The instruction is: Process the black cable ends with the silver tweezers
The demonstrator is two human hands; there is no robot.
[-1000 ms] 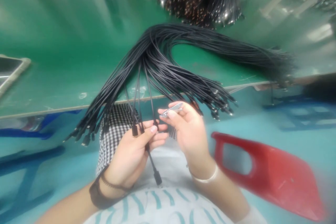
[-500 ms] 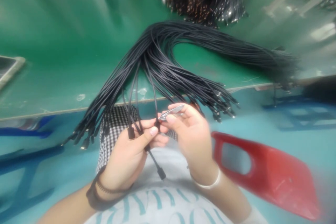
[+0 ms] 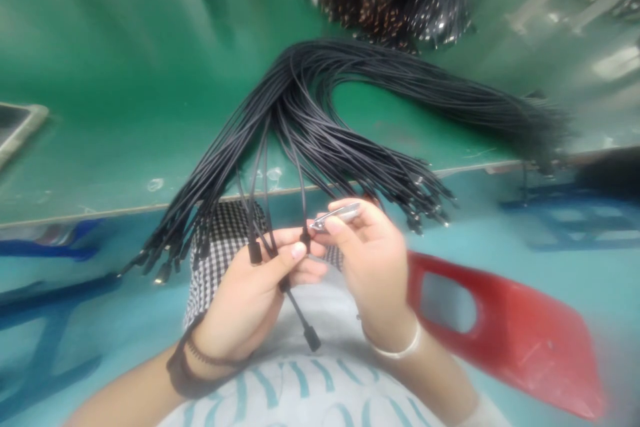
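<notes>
My left hand [image 3: 255,283] is closed around several black cables [image 3: 267,207] near their moulded ends. Between its thumb and forefinger one connector [image 3: 305,240] is pinched upright, and another cable's plug [image 3: 311,338] hangs below the palm. My right hand [image 3: 376,260] grips a silver nail clipper [image 3: 340,215], its jaw end against or very close to the pinched connector; blur hides whether they touch. Both hands are in front of the table edge, above my lap. The held cables run up into a large bundle of black cables [image 3: 320,57] on the green table.
More cable bundles [image 3: 380,0] lie at the back of the green table [image 3: 125,100]. A grey-rimmed tray [image 3: 30,127] is at the left edge. A red plastic stool [image 3: 525,333] stands at my right, blue stool frames [image 3: 45,333] at the left. Checked cloth [image 3: 215,260] hangs beneath the cables.
Both hands, with the cables and the nail clipper, have shifted very slightly right in view. The grips are the same, and the clipper still points at the pinched connector.
</notes>
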